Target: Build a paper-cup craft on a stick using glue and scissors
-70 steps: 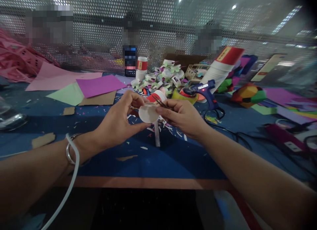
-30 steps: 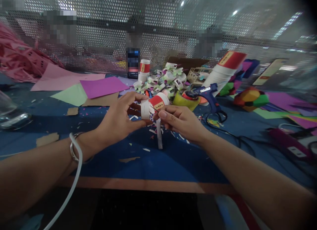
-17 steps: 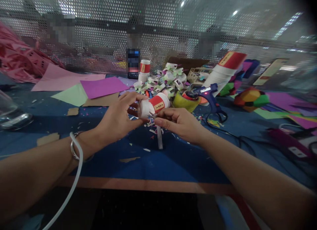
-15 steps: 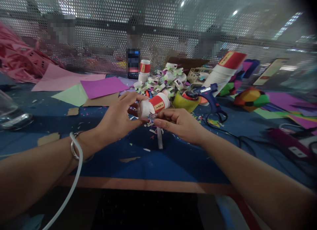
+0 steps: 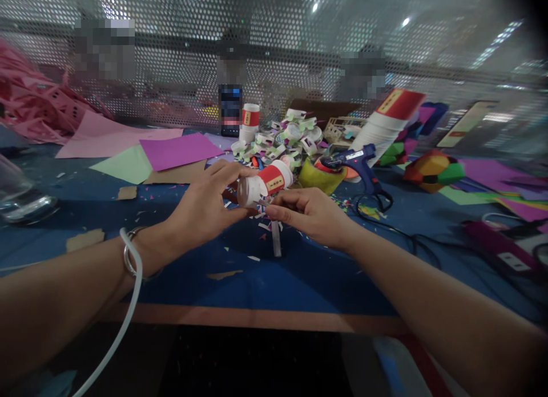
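A white paper cup (image 5: 275, 179) with a red band and gold label is tipped on its side above the table, its white end toward the lower left. My left hand (image 5: 205, 197) grips it between thumb and fingers. Close against the cup's lower edge, my right hand (image 5: 306, 211) is closed in a pinch. A thin, pale tip shows at those fingertips; its kind is too small to tell. Below them is a narrow grey strip (image 5: 276, 238), and I cannot tell whether it is joined to what I pinch. Paper scraps lie around and beneath the cup.
Behind my hands are a pile of cut white cup pieces (image 5: 295, 132), a small cup stack (image 5: 250, 123) and a phone (image 5: 230, 109). A blue glue gun (image 5: 363, 163) rests on a yellow roll (image 5: 319, 177). Its cord runs right toward a power strip (image 5: 500, 246). Coloured paper (image 5: 180, 152) lies left.
The thin thing in my right fingertips has shifted slightly against the cup's white end. Both hands and the cup stay in nearly the same place.
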`<state>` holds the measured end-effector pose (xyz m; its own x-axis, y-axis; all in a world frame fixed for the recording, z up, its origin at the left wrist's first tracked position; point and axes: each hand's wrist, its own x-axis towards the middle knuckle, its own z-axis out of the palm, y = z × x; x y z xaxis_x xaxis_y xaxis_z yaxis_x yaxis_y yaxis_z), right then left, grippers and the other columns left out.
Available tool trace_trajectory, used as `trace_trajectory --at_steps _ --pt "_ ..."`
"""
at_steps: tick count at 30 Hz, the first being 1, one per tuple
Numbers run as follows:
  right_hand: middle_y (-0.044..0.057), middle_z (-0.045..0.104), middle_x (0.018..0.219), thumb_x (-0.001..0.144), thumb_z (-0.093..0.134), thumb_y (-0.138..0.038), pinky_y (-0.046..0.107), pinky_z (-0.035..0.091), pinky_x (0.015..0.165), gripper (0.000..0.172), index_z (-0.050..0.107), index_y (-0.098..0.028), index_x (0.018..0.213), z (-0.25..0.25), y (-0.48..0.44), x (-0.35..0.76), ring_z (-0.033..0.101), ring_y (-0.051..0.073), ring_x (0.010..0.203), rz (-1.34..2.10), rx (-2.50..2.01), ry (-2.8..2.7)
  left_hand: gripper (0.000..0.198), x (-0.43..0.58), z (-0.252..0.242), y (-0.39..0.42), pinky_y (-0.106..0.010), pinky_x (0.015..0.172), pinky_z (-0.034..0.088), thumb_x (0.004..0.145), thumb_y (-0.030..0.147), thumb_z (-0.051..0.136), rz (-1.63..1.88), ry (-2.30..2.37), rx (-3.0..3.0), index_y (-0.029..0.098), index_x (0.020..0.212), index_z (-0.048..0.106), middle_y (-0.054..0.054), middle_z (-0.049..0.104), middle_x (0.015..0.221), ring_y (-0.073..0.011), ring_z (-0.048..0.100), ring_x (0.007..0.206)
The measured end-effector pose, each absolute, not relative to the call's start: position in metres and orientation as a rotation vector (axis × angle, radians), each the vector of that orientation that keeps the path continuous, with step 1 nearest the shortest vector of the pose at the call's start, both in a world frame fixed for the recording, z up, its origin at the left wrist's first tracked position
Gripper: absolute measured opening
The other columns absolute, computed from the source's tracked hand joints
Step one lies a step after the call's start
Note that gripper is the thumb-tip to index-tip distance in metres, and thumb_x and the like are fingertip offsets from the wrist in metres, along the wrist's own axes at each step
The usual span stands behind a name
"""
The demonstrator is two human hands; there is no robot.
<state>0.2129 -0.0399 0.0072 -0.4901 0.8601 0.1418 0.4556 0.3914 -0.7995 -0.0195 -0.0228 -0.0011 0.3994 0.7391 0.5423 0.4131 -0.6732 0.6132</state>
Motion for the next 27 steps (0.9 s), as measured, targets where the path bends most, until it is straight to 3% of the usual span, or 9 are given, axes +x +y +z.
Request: trace_trajectory --at_steps 14,27 --pt "-0.004 0.041 0.060 0.090 0.065 -0.061 0.028 0.028 0.053 0.049 0.057 -0.019 0.067 0.011 -0.043 0.212 0.037 0.010 0.057 0.944 -1.139 -2.146 0.048 -0.022 0.003 -0.027 -0.036 0.077 0.060 0.076 0.017 0.079 1.084 1.040 2.369 0.024 0.121 0.066 -0.006 0.061 0.106 -0.0210 0.065 0.090" --pt "-0.003 0.047 0.059 0.093 0.063 -0.056 0.029 0.028 0.055 0.045 0.062 -0.018 0.068 0.007 -0.044 0.208 0.040 0.011 0.057 0.760 -1.259 -2.220 0.044 -0.028 0.012 -0.033 -0.040 0.077 0.053 0.081 0.013 0.067 0.929 1.170 2.859 0.023 0.123 0.062 -0.009 0.057 0.104 -0.0260 0.060 0.091"
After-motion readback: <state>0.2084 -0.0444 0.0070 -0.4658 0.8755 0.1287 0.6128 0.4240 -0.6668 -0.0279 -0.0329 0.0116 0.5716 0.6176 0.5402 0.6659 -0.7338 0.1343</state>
